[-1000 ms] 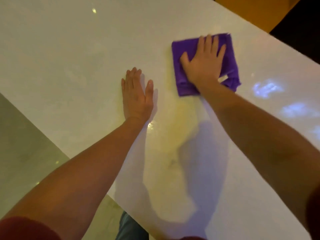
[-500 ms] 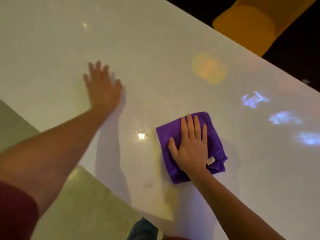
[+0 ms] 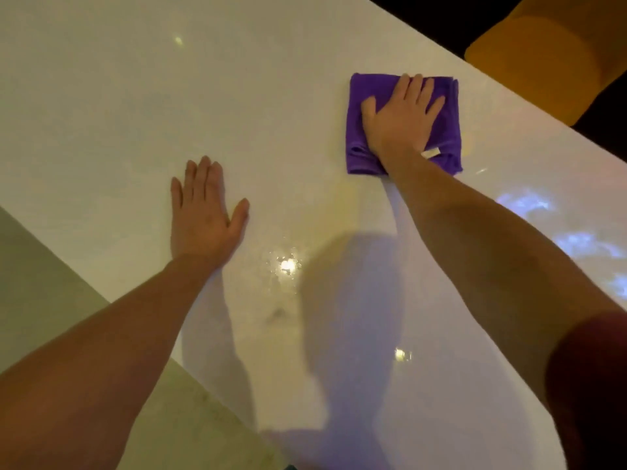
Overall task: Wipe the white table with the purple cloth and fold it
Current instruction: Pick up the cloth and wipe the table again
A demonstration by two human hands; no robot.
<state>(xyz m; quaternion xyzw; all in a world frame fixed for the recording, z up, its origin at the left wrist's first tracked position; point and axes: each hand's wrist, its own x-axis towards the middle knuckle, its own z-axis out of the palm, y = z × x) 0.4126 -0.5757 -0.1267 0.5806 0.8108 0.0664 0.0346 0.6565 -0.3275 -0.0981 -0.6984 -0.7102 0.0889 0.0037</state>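
The purple cloth (image 3: 444,106), folded into a thick square with a small white tag at its near right corner, lies on the glossy white table (image 3: 118,96) near the table's far edge. My right hand (image 3: 400,117) presses flat on top of the cloth, fingers spread and pointing away from me, covering its middle. My left hand (image 3: 203,212) rests palm down on the bare table to the left and nearer to me, fingers together, thumb out, holding nothing.
A yellow chair (image 3: 549,59) stands beyond the table's far right edge. The table's near edge runs diagonally at the lower left, with pale floor (image 3: 40,283) below it. Blue light reflections (image 3: 529,205) and shadows lie on the table's right side.
My right hand has pushed the cloth away from me, from near the front of the table out toward its far edge. My left hand stays flat on the table.
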